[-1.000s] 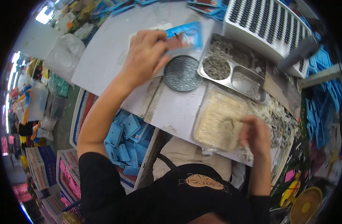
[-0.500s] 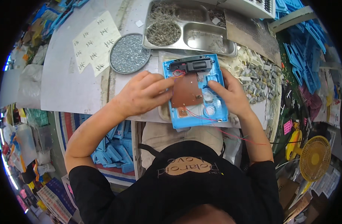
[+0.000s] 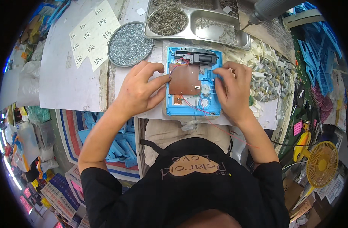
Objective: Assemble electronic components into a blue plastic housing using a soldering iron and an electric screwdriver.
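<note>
A blue plastic housing (image 3: 187,111) lies open-side up on the table in front of me. Inside sit a brown circuit board (image 3: 184,81), a black speaker-like bar (image 3: 204,58) across the far end, and thin red, blue and dark wires. My left hand (image 3: 140,90) has its fingers bent against the housing's left edge, an index fingertip by the board's side. On the opposite edge, my right hand (image 3: 235,85) curls its thumb and fingers over the rim. Both hands grip the housing from its sides. Red wires trail over its near edge towards my right forearm.
Beyond the housing are a round dish of small screws (image 3: 130,43) and a steel compartment tray (image 3: 198,37) of metal parts. An electric screwdriver (image 3: 263,15) hangs at the far right. Small grey-and-white parts (image 3: 267,83) are heaped right; a yellow fan (image 3: 321,164) stands lower right.
The housing, tilted in my hands before, now lies flat and straight on the table. My left fingers left the wires for its left edge. The screwdriver has come into view.
</note>
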A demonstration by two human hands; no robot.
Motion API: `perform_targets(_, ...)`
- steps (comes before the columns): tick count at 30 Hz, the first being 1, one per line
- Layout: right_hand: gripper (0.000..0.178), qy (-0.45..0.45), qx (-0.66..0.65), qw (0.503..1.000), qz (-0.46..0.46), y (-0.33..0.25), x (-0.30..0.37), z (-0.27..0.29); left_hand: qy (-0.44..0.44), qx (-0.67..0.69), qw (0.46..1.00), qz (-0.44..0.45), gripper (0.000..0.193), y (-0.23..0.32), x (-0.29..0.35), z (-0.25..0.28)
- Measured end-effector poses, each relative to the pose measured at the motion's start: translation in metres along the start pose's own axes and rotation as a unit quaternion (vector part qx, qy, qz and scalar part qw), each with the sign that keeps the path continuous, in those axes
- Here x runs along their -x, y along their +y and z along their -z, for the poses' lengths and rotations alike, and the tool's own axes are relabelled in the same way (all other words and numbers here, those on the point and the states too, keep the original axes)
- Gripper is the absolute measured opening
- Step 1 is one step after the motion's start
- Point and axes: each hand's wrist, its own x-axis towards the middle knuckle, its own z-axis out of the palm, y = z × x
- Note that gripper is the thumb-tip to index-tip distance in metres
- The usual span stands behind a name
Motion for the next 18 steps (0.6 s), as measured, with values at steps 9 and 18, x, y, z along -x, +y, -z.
perform_targets(9, 0.031, -0.102, 0.002, 0.986, 0.130, 0.003, -0.022, 0.011, 0.091, 0.022, 0.993, 0.066, 0.032, 0.034, 0.007, -0.012)
perform_targets(18, 0.027, -0.105, -0.083, 0.983, 0.124, 0.012, -0.028, 0.013, -0.102, 0.056, 0.992, -0.054, 0.053, 0.085, -0.016, -0.031)
